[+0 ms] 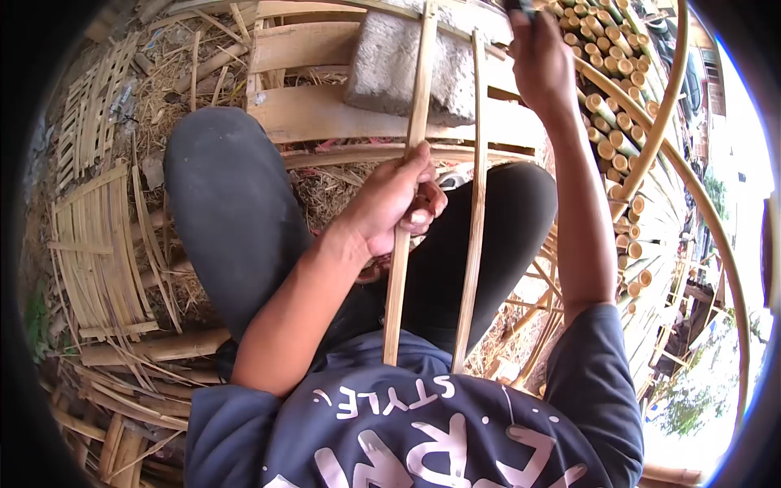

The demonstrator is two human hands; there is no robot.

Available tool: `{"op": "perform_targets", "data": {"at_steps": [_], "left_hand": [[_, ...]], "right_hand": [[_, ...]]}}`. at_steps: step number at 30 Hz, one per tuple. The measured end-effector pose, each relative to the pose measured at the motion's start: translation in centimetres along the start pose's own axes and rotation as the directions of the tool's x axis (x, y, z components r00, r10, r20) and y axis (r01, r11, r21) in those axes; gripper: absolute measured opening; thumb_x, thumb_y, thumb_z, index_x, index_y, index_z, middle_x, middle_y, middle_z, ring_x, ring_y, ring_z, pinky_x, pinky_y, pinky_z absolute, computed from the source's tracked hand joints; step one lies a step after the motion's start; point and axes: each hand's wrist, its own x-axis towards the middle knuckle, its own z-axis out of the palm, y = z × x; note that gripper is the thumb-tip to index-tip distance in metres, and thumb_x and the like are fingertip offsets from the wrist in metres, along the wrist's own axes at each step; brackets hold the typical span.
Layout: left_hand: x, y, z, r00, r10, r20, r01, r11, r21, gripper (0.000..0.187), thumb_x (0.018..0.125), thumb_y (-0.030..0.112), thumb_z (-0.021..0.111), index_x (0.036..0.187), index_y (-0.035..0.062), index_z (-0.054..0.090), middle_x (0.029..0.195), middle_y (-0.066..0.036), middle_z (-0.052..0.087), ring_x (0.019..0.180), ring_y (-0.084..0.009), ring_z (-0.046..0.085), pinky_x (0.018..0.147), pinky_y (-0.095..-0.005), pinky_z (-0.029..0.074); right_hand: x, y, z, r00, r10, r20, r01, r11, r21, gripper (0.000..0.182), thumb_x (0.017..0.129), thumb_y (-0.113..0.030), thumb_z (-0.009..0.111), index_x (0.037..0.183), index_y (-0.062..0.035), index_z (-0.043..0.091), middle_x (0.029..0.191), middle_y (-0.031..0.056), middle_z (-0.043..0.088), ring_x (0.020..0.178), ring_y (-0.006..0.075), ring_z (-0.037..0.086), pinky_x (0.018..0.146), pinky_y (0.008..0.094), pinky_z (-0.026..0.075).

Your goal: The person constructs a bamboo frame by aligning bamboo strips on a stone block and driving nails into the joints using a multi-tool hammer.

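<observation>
My left hand is closed round a long split bamboo strip, which runs from my shirt front up past a rough grey concrete block. To its right, a second, thinner bamboo strip lies over my right leg, its lower end against my shirt and its upper end beside the block. My right hand is raised at the top edge, fingers wrapped round something dark. Most of that dark thing is out of frame, so its kind does not show.
Flat bamboo boards lie under and beside the block. Cut bamboo poles are stacked at the right, with long curved poles crossing there. Woven slat panels and loose strips lie on the left, over straw-littered ground.
</observation>
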Motion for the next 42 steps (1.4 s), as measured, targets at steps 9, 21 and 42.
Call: {"op": "perform_targets", "data": {"at_steps": [9, 21, 42], "left_hand": [[0.1, 0.0, -0.1, 1.0, -0.014, -0.003, 0.014, 1.0, 0.023, 0.039, 0.106, 0.049, 0.042, 0.082, 0.0181, 0.045, 0.066, -0.007, 0.053, 0.039, -0.0042, 0.033, 0.04, -0.0181, 0.028], [-0.2, 0.1, 0.0, 0.999, -0.04, -0.012, 0.04, 0.998, 0.044, 0.04, 0.106, 0.049, 0.041, 0.082, 0.0178, 0.045, 0.066, -0.006, 0.052, 0.041, -0.0036, 0.032, 0.04, -0.0179, 0.027], [-0.8, -0.2, 0.8, 0.977, 0.128, -0.171, -0.079, 0.96, 0.27, 0.034, 0.107, 0.045, 0.044, 0.097, 0.0123, 0.048, 0.07, -0.005, 0.055, 0.045, -0.0075, 0.043, 0.04, -0.0205, 0.037]], "right_hand": [[-0.9, -3.8, -1.0, 0.945, 0.246, -0.216, -0.239, 0.969, 0.058, 0.026, 0.105, -0.022, 0.043, 0.104, 0.0011, 0.055, 0.079, 0.0199, 0.063, 0.06, 0.022, 0.06, 0.05, 0.0404, 0.046], [0.7, -3.6, -0.7, 0.963, -0.008, 0.269, -0.01, 0.998, 0.066, 0.04, 0.108, -0.027, 0.037, 0.137, -0.0034, 0.051, 0.101, 0.0208, 0.063, 0.062, 0.0239, 0.054, 0.051, 0.0324, 0.046], [1.1, 0.1, -5.0, 0.913, 0.356, 0.2, -0.407, 0.835, 0.37, 0.03, 0.103, -0.036, 0.057, 0.1, -0.0057, 0.055, 0.077, -0.0009, 0.055, 0.057, 0.0058, 0.045, 0.051, 0.0244, 0.04]]}}
